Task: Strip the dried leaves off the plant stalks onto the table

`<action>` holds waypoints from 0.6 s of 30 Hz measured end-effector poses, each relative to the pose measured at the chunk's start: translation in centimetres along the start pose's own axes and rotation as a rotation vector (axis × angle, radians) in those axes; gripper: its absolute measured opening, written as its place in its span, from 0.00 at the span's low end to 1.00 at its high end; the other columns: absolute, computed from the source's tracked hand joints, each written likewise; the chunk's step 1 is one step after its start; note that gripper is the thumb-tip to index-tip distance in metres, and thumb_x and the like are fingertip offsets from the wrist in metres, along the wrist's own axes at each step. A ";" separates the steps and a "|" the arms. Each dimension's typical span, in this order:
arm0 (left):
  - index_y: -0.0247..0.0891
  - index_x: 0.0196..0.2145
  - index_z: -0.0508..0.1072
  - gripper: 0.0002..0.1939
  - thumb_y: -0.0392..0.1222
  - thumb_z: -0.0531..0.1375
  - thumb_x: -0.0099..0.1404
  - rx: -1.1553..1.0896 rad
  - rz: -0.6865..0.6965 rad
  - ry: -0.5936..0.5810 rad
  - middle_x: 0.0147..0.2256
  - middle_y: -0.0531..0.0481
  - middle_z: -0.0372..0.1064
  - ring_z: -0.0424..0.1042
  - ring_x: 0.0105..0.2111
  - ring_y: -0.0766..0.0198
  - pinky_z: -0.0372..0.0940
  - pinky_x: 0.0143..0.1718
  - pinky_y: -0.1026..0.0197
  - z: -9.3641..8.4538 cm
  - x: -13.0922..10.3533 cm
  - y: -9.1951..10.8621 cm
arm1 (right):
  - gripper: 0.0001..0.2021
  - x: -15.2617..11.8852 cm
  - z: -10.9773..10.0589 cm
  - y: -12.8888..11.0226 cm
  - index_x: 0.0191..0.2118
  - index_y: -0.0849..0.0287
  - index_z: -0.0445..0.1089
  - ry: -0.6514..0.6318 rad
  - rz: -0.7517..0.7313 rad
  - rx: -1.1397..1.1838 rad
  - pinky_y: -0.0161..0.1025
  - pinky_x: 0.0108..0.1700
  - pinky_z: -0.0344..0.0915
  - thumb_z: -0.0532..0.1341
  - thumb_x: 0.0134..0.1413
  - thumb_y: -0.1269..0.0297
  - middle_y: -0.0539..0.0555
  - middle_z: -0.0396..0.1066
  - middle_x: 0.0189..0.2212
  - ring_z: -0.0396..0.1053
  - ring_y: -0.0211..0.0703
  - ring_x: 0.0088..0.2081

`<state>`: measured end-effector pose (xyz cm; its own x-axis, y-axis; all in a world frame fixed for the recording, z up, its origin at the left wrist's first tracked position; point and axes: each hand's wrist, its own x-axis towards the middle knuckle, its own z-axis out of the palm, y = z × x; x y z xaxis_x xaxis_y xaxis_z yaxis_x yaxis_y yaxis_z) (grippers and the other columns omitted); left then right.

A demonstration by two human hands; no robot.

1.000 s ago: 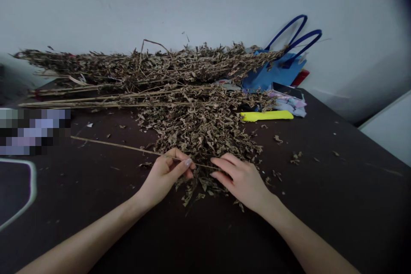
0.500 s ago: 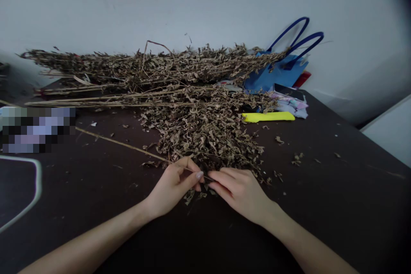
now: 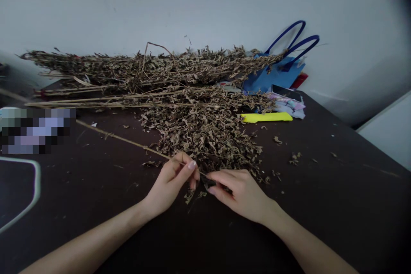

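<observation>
My left hand point(image 3: 175, 175) pinches a long, thin dried stem point(image 3: 123, 139) between thumb and fingers. The stem slants up to the left across the table, and its other end pokes out toward my right hand point(image 3: 237, 188). There the fingertips and thumb close around a dark dried leaf point(image 3: 209, 184) at the stem's tip; part of the grip is hidden. Just beyond both hands spreads a heap of crumpled dried leaves point(image 3: 205, 132). A few leaf bits point(image 3: 190, 196) hang or lie below the left fingertips.
Bundles of dried stalks point(image 3: 144, 66) lie along the wall. At the back right are a blue bag point(image 3: 272, 75), a phone point(image 3: 287, 93) on crumpled cloth or paper, and a yellow strip-like object point(image 3: 266, 117). A white-rimmed edge point(image 3: 37, 180) shows at left, near a blurred patch.
My left hand has shifted slightly up and left with the stem, and its far end has risen. My right thumb and fingers have parted a little more around the leaf.
</observation>
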<state>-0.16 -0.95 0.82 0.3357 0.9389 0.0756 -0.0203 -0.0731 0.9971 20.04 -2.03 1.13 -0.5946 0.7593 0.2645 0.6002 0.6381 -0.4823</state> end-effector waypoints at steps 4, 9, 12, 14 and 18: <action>0.33 0.24 0.67 0.15 0.42 0.52 0.66 0.135 -0.002 -0.150 0.27 0.50 0.62 0.64 0.24 0.69 0.61 0.28 0.65 0.4 -0.6 0.5 | 0.07 0.0 -0.2 -1.0 0.39 0.57 0.68 -0.047 0.052 0.191 0.32 0.34 0.61 0.57 0.56 0.62 0.48 0.71 0.30 0.67 0.34 0.30; 0.36 0.36 0.64 0.07 0.43 0.53 0.65 0.042 -0.032 -0.182 0.28 0.53 0.61 0.63 0.23 0.70 0.60 0.25 0.65 0.5 -1.0 0.3 | 0.05 0.4 0.2 -1.7 0.33 0.57 0.69 -0.060 0.098 0.423 0.28 0.33 0.60 0.56 0.57 0.69 0.46 0.69 0.26 0.65 0.31 0.27; 0.38 0.47 0.57 0.16 0.44 0.55 0.64 -0.138 0.004 -0.197 0.29 0.53 0.61 0.63 0.24 0.70 0.60 0.24 0.65 0.3 -0.9 0.2 | 0.06 0.5 0.2 -1.8 0.31 0.59 0.69 -0.017 0.146 0.490 0.29 0.29 0.60 0.56 0.57 0.67 0.46 0.66 0.22 0.64 0.31 0.24; 0.39 0.49 0.56 0.20 0.45 0.57 0.62 -0.189 0.046 -0.201 0.29 0.53 0.62 0.63 0.25 0.69 0.61 0.26 0.65 0.2 -0.7 0.3 | 0.07 0.4 0.0 -1.7 0.31 0.59 0.68 0.045 0.179 0.526 0.30 0.29 0.60 0.55 0.58 0.65 0.46 0.66 0.21 0.64 0.31 0.24; 0.37 0.45 0.60 0.13 0.42 0.55 0.64 -0.089 0.043 -0.074 0.28 0.53 0.64 0.64 0.24 0.69 0.62 0.27 0.65 -0.3 -0.2 0.6 | 0.06 0.3 -0.5 -0.9 0.34 0.59 0.68 0.267 0.241 0.634 0.31 0.26 0.59 0.56 0.57 0.64 0.46 0.66 0.20 0.62 0.31 0.22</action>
<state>-0.49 -1.09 1.45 0.4013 0.9079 0.1214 -0.1188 -0.0798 0.9897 19.60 -2.34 2.10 -0.2859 0.9264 0.2453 0.2248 0.3136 -0.9225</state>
